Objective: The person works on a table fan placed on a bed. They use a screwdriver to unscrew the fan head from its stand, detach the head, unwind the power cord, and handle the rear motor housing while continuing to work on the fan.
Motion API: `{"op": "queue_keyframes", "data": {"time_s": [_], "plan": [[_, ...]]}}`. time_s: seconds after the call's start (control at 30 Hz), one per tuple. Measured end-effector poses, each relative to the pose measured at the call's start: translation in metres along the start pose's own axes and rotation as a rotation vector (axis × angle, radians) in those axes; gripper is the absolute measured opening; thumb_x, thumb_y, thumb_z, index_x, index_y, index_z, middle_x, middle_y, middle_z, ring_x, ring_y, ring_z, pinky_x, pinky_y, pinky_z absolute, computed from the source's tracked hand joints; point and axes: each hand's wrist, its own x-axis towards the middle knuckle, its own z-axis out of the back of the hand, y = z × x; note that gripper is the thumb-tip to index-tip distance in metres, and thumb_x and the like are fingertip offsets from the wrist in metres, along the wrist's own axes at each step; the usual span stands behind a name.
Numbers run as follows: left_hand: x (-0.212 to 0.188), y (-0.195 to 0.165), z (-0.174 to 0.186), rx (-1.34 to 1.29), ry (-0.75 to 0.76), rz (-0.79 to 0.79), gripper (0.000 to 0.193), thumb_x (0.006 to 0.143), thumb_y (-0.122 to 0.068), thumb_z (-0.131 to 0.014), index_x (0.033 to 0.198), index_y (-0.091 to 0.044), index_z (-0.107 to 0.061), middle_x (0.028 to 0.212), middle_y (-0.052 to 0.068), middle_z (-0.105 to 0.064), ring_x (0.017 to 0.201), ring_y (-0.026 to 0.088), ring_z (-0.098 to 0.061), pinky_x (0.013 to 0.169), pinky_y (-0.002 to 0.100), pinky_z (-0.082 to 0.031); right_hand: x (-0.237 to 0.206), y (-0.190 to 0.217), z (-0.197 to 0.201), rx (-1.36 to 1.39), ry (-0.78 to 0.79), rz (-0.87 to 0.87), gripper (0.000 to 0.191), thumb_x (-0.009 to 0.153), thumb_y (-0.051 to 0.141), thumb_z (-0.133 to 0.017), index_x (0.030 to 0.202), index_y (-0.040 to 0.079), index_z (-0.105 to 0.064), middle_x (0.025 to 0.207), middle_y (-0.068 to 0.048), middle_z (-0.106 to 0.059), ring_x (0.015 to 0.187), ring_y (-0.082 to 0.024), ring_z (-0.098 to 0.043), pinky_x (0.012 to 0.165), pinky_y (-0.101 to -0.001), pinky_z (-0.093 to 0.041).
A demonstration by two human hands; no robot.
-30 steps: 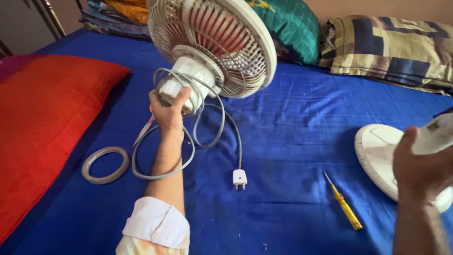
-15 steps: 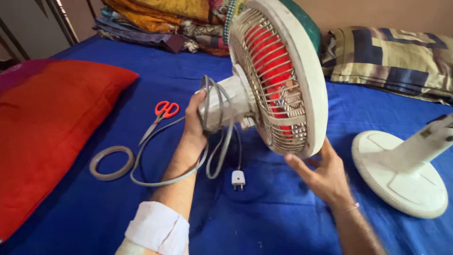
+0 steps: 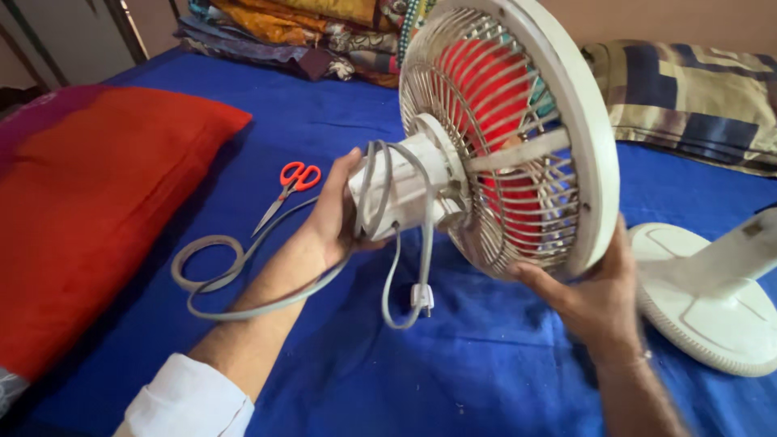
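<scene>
A white fan head (image 3: 518, 137) with a wire cage and red blades is held up over a blue bed sheet (image 3: 453, 380). My left hand (image 3: 332, 214) grips its white motor housing (image 3: 405, 190) from behind. My right hand (image 3: 587, 295) supports the lower rim of the cage from below. A grey power cord (image 3: 243, 287) wraps over the housing and trails down to the sheet, its white plug (image 3: 421, 299) dangling below the housing.
The fan's round white base with its stand (image 3: 712, 295) lies at right. Orange-handled scissors (image 3: 291, 186) and a grey ring (image 3: 206, 259) rest on the sheet. A red pillow (image 3: 89, 210) is at left, a patterned pillow (image 3: 688, 101) at back right, folded cloths (image 3: 299, 32) at the back.
The fan head has turned from facing up to standing on edge, cage to the right. My right hand left the fan base and came under the cage rim. The view moved closer.
</scene>
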Motion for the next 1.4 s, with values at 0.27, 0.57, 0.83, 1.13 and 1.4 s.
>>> {"op": "queue_keyframes", "data": {"time_s": [0.27, 0.57, 0.83, 1.13, 1.4], "plan": [[0.026, 0.036, 0.045, -0.163, 0.142, 0.039, 0.111, 0.079, -0.099, -0.026, 0.123, -0.009, -0.073, 0.098, 0.009, -0.072, 0.078, 0.023, -0.064, 0.067, 0.035, -0.053, 0.042, 0.041, -0.013, -0.330, -0.010, 0.220, 0.098, 0.071, 0.031, -0.097, 0.150, -0.002, -0.048, 0.134, -0.013, -0.066, 0.119, -0.018, -0.067, 0.105, -0.0339, -0.057], [-0.025, 0.009, 0.168, 0.062, -0.413, -0.454, 0.031, 0.100, -0.026, -0.069, 0.128, -0.016, -0.060, 0.092, 0.001, -0.064, 0.071, 0.012, -0.056, 0.057, 0.026, -0.045, 0.068, 0.056, -0.043, -0.110, 0.067, 0.209, 0.078, 0.075, 0.037, -0.091, 0.133, -0.002, -0.058, 0.117, -0.007, -0.071, 0.107, -0.012, -0.071, 0.095, -0.0295, -0.061], [-0.129, 0.069, 0.156, 1.071, -0.475, -0.703, 0.042, 0.096, -0.016, -0.060, 0.137, -0.008, -0.052, 0.117, 0.011, -0.067, 0.109, 0.029, -0.067, 0.094, 0.040, -0.055, 0.062, 0.043, -0.030, -0.125, -0.111, 0.154, 0.065, 0.086, 0.036, -0.093, 0.127, -0.002, -0.059, 0.112, -0.003, -0.067, 0.096, -0.007, -0.064, 0.089, -0.0246, -0.057], [-0.232, 0.221, 0.278, 2.010, -0.611, -0.877, 0.063, 0.081, -0.030, -0.065, 0.142, -0.016, -0.062, 0.149, 0.022, -0.054, 0.134, 0.034, -0.052, 0.107, 0.045, -0.039, 0.066, 0.019, -0.017, -0.011, -0.259, 0.130, 0.057, 0.092, 0.029, -0.094, 0.123, 0.000, -0.056, 0.114, -0.002, -0.064, 0.098, -0.007, -0.061, 0.091, -0.0220, -0.055], [-0.260, 0.174, 0.298, 0.870, -0.630, -0.274, 0.046, 0.095, -0.035, -0.065, 0.128, -0.003, -0.069, 0.117, 0.024, -0.070, 0.093, 0.029, -0.065, 0.072, 0.038, -0.045, 0.063, 0.019, -0.015, -0.082, -0.246, 0.128, 0.068, 0.088, 0.038, -0.096, 0.127, 0.000, -0.056, 0.114, -0.003, -0.062, 0.099, -0.008, -0.061, 0.089, -0.0247, -0.054]]}}
